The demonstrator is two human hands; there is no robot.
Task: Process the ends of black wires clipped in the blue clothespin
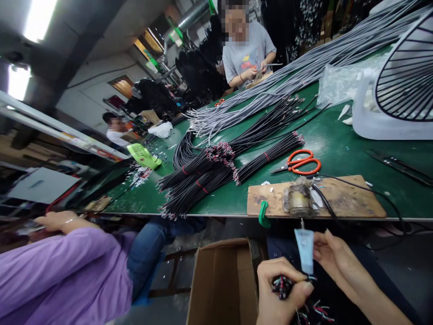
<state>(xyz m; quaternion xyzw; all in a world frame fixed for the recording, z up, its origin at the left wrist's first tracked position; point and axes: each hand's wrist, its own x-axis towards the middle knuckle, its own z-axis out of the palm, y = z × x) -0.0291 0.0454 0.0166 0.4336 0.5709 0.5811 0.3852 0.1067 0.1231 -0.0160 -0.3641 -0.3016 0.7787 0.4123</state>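
Note:
My left hand (282, 291) is closed around a bundle of black cables (281, 287) whose red, white and black wire ends poke out of the fist. Its thumb and forefinger pinch close to a thin wire end below a light blue tapered piece (305, 250). That piece hangs at the tip of a metal shaft under a small round motor (299, 201) at the table edge. Beside the blue piece is my right hand (333, 257), thumb raised and apart from the fingers; its fingertips are partly hidden behind the piece. More wire ends (320, 311) show in my lap.
Tied black cable bundles (199, 185) and long grey cables (257, 99) lie on the green table (338, 153). Orange-handled scissors (301, 162) rest behind the motor's wooden board (355, 194). An open cardboard box (221, 280) stands below. Co-workers sit left and opposite; a fan (406, 76) stands right.

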